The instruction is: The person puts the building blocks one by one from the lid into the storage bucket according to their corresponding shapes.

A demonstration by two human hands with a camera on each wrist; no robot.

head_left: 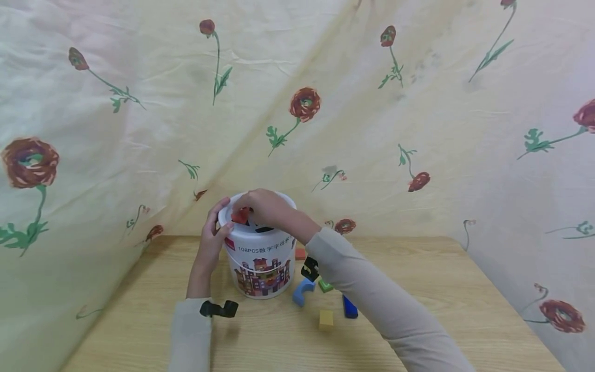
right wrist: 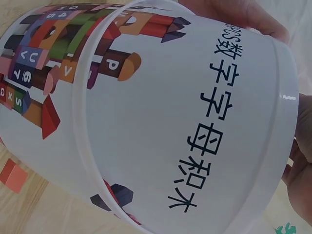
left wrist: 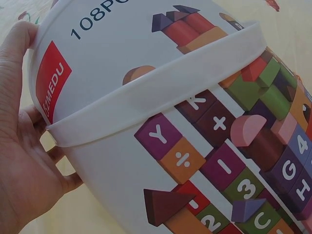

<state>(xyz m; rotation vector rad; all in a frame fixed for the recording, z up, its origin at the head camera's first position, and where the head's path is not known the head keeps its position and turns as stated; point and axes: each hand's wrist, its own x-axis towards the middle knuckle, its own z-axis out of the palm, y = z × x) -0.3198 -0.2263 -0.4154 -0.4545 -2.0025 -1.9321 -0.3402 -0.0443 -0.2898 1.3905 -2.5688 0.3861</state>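
Note:
A white bucket (head_left: 260,279) with printed toy-block pictures stands upright on the table. My left hand (head_left: 216,227) grips its rim at the left side; the left wrist view shows that hand (left wrist: 29,131) against the bucket wall (left wrist: 107,180). Over the bucket's mouth, my right hand (head_left: 265,206) bends down with curled fingers and pinches a red block (head_left: 240,216). Its fingertips are partly hidden. Dark shapes show inside the mouth below it. In the right wrist view, part of the right hand (right wrist: 300,170) appears beyond the rim.
Right of the bucket lie a light-blue arched block (head_left: 303,292), a green block (head_left: 325,285), a dark-blue block (head_left: 350,307), a yellow block (head_left: 326,320) and a red block (right wrist: 13,175). A flowered cloth (head_left: 353,144) hangs behind the wooden table (head_left: 260,341).

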